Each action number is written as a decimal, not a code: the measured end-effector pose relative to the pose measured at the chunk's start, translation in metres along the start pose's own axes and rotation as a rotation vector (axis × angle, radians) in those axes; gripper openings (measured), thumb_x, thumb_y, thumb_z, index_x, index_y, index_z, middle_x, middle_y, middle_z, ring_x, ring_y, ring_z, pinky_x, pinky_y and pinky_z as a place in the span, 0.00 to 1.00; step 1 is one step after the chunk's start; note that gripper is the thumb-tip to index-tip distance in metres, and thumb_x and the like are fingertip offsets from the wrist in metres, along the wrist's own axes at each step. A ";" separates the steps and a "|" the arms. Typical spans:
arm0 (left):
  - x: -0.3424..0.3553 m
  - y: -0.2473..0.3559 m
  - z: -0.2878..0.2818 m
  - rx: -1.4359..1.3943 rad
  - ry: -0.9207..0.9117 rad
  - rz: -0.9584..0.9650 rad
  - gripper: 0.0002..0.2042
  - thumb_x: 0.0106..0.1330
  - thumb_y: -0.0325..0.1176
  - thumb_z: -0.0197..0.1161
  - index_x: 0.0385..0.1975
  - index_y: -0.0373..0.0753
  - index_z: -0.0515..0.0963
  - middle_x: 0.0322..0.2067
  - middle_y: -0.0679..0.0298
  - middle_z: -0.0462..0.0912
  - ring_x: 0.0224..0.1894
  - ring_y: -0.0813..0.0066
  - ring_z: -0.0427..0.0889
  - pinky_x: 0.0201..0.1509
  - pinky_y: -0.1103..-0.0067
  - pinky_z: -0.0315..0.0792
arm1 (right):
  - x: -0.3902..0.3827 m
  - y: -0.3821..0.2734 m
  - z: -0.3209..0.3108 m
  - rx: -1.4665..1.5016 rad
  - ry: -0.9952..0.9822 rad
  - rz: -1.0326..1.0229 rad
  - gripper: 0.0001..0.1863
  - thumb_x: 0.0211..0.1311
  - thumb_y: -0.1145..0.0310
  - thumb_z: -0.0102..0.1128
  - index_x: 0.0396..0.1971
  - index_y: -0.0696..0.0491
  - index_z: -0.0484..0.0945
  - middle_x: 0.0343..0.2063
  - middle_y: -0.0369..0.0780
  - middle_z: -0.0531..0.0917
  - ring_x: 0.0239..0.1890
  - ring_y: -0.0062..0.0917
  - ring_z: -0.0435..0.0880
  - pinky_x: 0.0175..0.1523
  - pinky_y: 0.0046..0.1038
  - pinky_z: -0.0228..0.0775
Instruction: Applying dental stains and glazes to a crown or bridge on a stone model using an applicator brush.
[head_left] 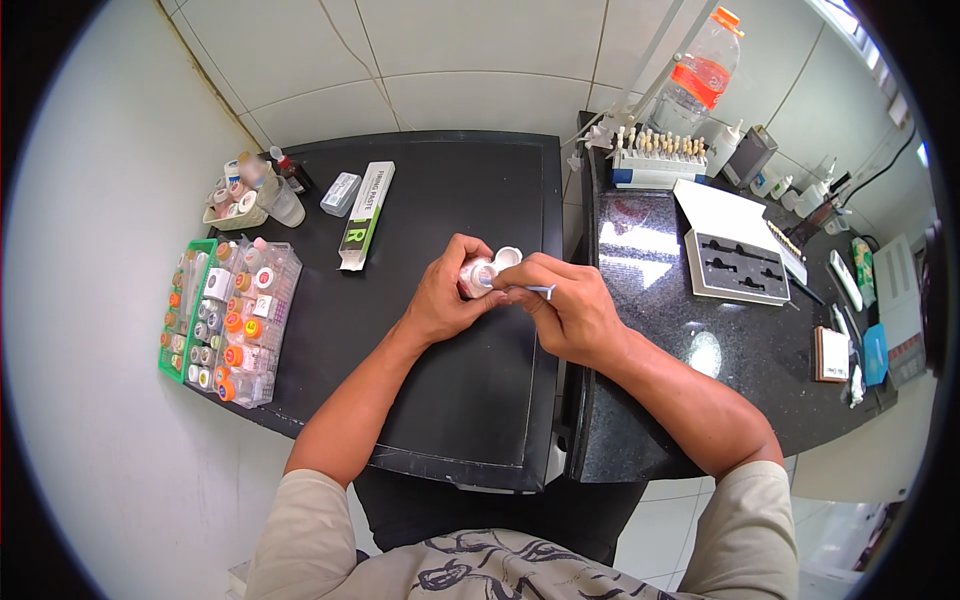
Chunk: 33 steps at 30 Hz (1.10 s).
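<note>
My left hand point(446, 296) is closed round a small clear jar point(478, 276) with pinkish contents, held above the black table. Its white flip lid point(507, 258) stands open at the far right of its mouth. My right hand point(568, 308) pinches a thin pale-blue stick point(538, 290). The inner end of the stick reaches the jar's mouth; its tip is too small to make out. Both hands meet at the jar, the right fingers close against the left thumb.
A long white-and-green box point(367, 215) and a small clear case point(341, 194) lie left on the black table point(460, 400). Baskets of small bottles point(250, 335) line its left edge. Rightward, a granite counter point(640, 400) holds an opened white case point(740, 270), a tooth shade rack point(660, 165) and a bottle point(700, 75).
</note>
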<state>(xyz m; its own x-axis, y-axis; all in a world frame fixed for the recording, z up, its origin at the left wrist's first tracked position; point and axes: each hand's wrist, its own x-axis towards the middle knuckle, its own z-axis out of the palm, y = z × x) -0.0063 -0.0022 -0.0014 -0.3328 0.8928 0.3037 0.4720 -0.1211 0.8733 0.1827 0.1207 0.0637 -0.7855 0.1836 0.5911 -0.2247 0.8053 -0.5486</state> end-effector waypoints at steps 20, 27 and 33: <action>0.001 -0.002 0.005 0.022 -0.044 0.090 0.30 0.58 0.33 0.83 0.53 0.39 0.68 0.46 0.57 0.87 0.46 0.56 0.90 0.49 0.68 0.82 | -0.003 0.007 0.006 0.025 0.060 -0.033 0.09 0.63 0.80 0.67 0.41 0.52 0.83 0.33 0.39 0.86 0.29 0.41 0.88 0.31 0.39 0.77; -0.001 -0.007 0.003 0.039 0.012 0.048 0.31 0.60 0.36 0.83 0.54 0.40 0.65 0.42 0.59 0.85 0.41 0.61 0.89 0.45 0.68 0.81 | 0.001 0.003 0.004 -0.015 0.043 0.049 0.09 0.63 0.79 0.67 0.42 0.52 0.84 0.34 0.39 0.87 0.28 0.39 0.88 0.30 0.38 0.76; -0.002 -0.006 0.004 0.055 0.038 0.062 0.31 0.61 0.37 0.82 0.55 0.41 0.65 0.39 0.61 0.82 0.38 0.65 0.86 0.42 0.69 0.80 | 0.001 0.001 -0.001 0.075 0.150 0.095 0.04 0.72 0.73 0.67 0.41 0.57 0.86 0.31 0.40 0.88 0.24 0.27 0.86 0.28 0.29 0.76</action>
<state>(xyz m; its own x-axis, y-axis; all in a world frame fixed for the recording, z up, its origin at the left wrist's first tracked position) -0.0051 -0.0013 -0.0090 -0.3318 0.8670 0.3719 0.5364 -0.1509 0.8304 0.1822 0.1224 0.0648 -0.7114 0.3431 0.6133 -0.2010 0.7370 -0.6454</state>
